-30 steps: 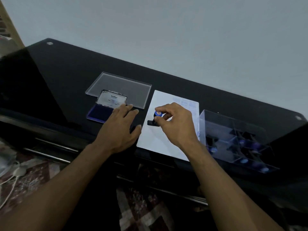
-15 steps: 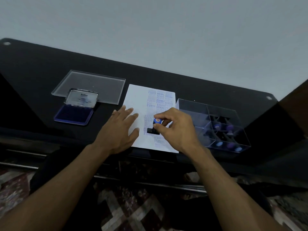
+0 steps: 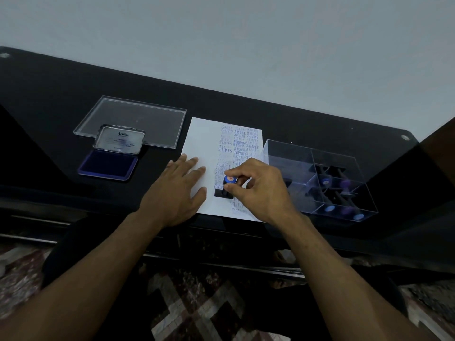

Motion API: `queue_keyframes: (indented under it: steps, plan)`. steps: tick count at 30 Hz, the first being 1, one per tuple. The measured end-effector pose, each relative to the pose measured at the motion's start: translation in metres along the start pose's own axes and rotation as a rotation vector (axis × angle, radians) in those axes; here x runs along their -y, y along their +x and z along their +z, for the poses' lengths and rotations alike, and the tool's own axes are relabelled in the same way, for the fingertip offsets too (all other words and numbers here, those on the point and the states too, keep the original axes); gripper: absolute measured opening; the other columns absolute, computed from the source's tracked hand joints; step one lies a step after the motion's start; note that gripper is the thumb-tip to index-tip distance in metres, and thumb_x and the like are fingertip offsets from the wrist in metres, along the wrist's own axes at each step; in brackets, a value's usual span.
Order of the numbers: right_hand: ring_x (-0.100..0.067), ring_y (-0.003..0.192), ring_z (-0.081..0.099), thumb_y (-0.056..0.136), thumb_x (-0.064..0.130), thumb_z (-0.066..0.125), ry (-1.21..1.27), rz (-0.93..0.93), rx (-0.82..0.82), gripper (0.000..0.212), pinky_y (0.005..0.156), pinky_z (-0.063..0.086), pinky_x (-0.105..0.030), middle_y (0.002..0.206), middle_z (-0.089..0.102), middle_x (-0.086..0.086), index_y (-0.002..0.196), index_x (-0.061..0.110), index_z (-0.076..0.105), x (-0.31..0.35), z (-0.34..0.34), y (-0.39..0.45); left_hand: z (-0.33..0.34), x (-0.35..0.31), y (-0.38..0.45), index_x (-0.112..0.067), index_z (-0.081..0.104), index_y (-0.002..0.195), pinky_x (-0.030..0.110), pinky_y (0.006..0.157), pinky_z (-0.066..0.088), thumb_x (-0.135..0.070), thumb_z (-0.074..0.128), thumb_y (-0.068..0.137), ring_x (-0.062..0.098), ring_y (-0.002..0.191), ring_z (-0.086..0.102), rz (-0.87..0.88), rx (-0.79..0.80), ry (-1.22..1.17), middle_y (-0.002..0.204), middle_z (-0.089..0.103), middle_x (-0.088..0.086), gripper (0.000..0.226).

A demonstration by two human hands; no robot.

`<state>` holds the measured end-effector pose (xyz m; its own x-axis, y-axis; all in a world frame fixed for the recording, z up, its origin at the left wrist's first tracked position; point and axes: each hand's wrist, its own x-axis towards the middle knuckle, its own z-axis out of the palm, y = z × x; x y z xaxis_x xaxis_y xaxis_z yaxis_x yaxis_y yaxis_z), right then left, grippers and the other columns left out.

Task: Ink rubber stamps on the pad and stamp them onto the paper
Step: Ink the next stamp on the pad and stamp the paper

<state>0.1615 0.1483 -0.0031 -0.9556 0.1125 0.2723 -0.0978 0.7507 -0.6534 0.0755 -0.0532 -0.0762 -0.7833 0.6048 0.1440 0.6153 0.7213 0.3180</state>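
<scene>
Stamp (image 3: pixel 226 189) in your right hand (image 3: pixel 258 190) pinch grip: press straight down on paper (image 3: pixel 204 141); left hand (image 3: pixel 176 193), flat, steadies sheet.

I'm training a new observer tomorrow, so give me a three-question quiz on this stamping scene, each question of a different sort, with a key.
1. True or false: the right hand pinches the stamp with its base down on the paper.
2. Multiple choice: where does the left hand rest? A. on the ink pad B. flat on the paper's left part C. in the clear box
3. Fill in: the ink pad's lid stands ____, leaving the blue pad uncovered.

Key
1. True
2. B
3. open
</scene>
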Motion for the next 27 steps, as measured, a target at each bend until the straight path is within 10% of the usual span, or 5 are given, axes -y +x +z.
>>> queue_keyframes:
  steps: [27]
  plan:
    - [-0.005,0.073,0.064,0.078,0.022,0.082,-0.063,-0.031,0.038,0.024,0.071,0.05,-0.011,0.093,0.068,0.008,0.101,0.018,0.077,0.0034,0.0076,0.0003,0.0014,0.0011,0.0008,-0.023,0.037,0.154,0.038,0.124,0.002,-0.062,0.018,0.09,0.021,0.155,0.009,0.005,0.009,0.024,0.166,0.024,0.001,0.077]
